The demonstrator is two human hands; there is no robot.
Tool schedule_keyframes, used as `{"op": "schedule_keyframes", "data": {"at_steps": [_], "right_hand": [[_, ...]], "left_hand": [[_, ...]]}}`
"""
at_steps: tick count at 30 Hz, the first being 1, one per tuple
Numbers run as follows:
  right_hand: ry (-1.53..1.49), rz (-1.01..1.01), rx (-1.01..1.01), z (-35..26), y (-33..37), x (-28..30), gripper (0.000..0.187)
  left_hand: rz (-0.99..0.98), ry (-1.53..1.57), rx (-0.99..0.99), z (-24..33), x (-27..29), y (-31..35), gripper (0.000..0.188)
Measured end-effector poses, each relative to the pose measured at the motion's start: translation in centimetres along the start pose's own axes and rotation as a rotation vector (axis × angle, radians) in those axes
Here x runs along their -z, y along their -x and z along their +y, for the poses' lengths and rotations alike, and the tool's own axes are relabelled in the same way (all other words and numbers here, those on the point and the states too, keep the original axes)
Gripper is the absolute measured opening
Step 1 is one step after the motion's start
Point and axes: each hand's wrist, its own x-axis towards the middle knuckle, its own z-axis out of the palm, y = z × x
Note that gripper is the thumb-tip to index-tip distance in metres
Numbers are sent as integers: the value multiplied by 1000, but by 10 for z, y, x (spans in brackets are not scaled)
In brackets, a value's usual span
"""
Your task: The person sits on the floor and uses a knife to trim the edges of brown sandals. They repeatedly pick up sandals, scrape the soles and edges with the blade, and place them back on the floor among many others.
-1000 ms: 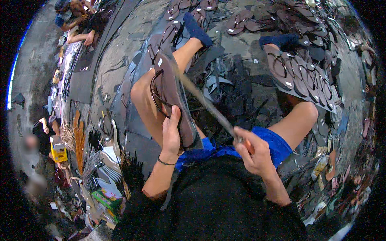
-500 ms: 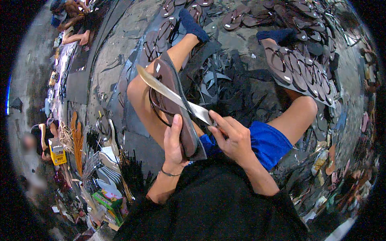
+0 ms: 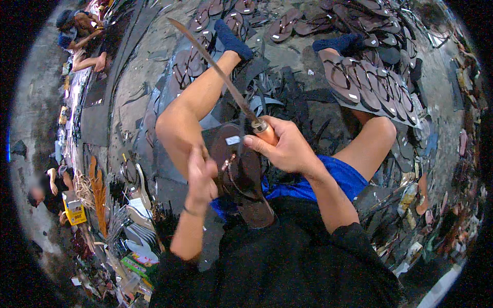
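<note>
My right hand is closed round the wooden handle of a long, curved knife, its blade slanting up and away to the left. Below the blade, between my hands and over my lap, is a brown flip-flop with a dark strap and a small white label at its far end. Close to its left side my left hand is smeared by motion; whether it touches the flip-flop I cannot tell.
Finished-looking brown flip-flops lie in an overlapping row by my right leg, with more piled at the far side. Dark rubber scraps cover the floor between my legs. Brushes and packages lie at left; another person sits far left.
The knife has swung from lying across the flip-flop to pointing up and away. The flip-flop has turned and come lower toward my lap, and my left hand has shifted left off its former grip.
</note>
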Motion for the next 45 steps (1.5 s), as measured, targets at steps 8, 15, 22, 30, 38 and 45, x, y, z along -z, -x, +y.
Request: {"op": "schedule_keyframes", "data": {"at_steps": [8, 15, 22, 30, 38, 45], "right_hand": [[262, 231, 69, -8, 87, 23, 29], [230, -13, -68, 12, 144, 1, 31], [423, 150, 81, -3, 99, 5, 33], [502, 14, 78, -50, 39, 27, 26], [191, -181, 54, -64, -21, 52, 27], [-157, 538, -166, -44, 50, 86, 33]], "left_hand": [[242, -298, -385, 86, -19, -2, 31], [368, 4, -130, 60, 18, 8, 36], [223, -351, -231, 49, -12, 8, 34], [-1, -527, -148, 48, -24, 3, 40], [10, -725, -71, 67, -39, -1, 39], [313, 127, -443, 54, -45, -44, 35]]}}
